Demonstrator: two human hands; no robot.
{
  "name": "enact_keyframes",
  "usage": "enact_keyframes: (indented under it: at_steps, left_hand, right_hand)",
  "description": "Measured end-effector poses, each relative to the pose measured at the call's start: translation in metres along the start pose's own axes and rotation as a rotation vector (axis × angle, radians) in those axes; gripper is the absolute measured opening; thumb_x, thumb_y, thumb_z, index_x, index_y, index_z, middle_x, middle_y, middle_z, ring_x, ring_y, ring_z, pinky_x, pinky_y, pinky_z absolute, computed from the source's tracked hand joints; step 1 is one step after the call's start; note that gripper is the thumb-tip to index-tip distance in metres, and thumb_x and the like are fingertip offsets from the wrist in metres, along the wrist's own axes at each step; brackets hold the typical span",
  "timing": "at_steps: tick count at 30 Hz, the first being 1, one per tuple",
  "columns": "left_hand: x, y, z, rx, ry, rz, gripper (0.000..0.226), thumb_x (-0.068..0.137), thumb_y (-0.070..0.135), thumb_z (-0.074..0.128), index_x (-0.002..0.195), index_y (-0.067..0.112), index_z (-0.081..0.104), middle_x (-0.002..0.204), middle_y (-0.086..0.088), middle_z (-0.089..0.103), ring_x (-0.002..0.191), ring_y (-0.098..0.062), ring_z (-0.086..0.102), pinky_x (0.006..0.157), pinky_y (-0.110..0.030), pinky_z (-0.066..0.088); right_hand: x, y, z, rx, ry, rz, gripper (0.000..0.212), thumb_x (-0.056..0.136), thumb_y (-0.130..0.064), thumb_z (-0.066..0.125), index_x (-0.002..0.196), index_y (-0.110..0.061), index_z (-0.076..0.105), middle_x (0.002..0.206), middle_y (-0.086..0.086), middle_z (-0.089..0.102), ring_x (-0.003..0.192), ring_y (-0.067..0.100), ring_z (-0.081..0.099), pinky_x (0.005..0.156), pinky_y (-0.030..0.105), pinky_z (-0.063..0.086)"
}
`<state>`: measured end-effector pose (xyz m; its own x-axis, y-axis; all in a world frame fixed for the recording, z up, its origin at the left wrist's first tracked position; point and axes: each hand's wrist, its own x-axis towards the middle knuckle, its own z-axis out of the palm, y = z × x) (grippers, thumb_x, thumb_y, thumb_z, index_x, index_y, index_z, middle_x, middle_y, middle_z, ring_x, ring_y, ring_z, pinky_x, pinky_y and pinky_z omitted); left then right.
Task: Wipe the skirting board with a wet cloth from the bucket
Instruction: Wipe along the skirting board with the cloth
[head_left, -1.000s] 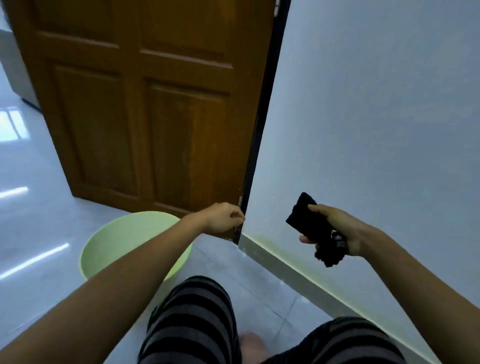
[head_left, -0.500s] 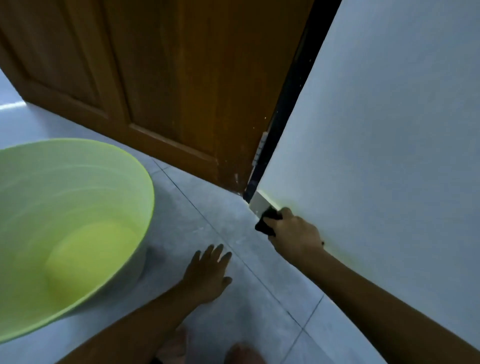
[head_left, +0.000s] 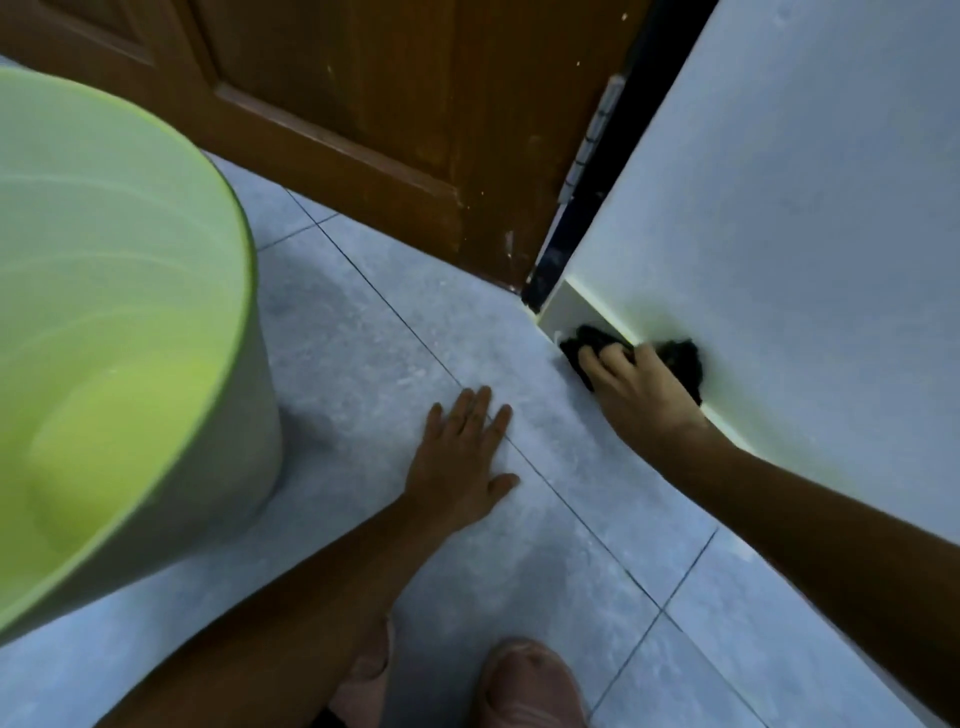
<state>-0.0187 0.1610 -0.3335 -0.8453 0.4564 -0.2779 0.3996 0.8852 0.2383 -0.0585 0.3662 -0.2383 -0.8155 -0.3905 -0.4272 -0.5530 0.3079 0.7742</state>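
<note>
Your right hand (head_left: 636, 395) grips the dark cloth (head_left: 680, 358) and presses it on the skirting (head_left: 569, 310), close to its end at the door (head_left: 395, 104) corner. Your left hand (head_left: 462, 462) lies open, flat on the floor (head_left: 363, 338), at about 8 o'clock from the cloth. The bucket (head_left: 104, 322) stands at 9 o'clock, well apart. Bare tiles lie between.

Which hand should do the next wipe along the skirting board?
Right. The right hand holds the dark cloth against the skirting board; the left hand lies flat on the floor, bracing.
</note>
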Motion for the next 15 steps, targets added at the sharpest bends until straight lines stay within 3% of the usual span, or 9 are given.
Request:
enact_keyframes:
  at_steps: [5, 10, 15]
  left_hand:
    - [-0.002, 0.002, -0.003, -0.007, 0.000, 0.000, 0.081, 0.091, 0.062, 0.027, 0.150, 0.020, -0.010, 0.159, -0.011, -0.018, 0.146, -0.028, -0.014, 0.118, -0.050, -0.002]
    - [-0.003, 0.004, -0.003, 0.003, 0.005, -0.013, 0.081, 0.091, 0.061, 0.029, 0.150, 0.021, -0.008, 0.159, -0.011, -0.017, 0.146, -0.027, -0.015, 0.117, -0.049, -0.004]
    - [-0.004, 0.006, -0.003, 0.006, 0.007, -0.010, 0.081, 0.090, 0.061, 0.030, 0.150, 0.021, -0.007, 0.159, -0.012, -0.015, 0.146, -0.028, -0.013, 0.117, -0.049, -0.003]
  right_hand:
    - [-0.039, 0.004, 0.007, -0.078, -0.063, -0.045, 0.049, 0.095, -0.017, 0.044, 0.143, -0.008, 0.041, 0.153, 0.015, 0.015, 0.118, 0.030, 0.033, 0.082, 0.036, 0.037]
    - [0.031, 0.027, -0.035, -0.117, 0.035, 0.077, 0.054, 0.093, -0.030, 0.050, 0.144, -0.015, 0.040, 0.148, 0.005, 0.026, 0.120, 0.025, 0.031, 0.082, 0.032, 0.034]
    - [0.066, 0.027, -0.044, -0.080, -0.021, 0.075, 0.055, 0.096, -0.031, 0.048, 0.146, -0.014, 0.036, 0.153, 0.004, 0.020, 0.129, 0.025, 0.025, 0.091, 0.032, 0.033]
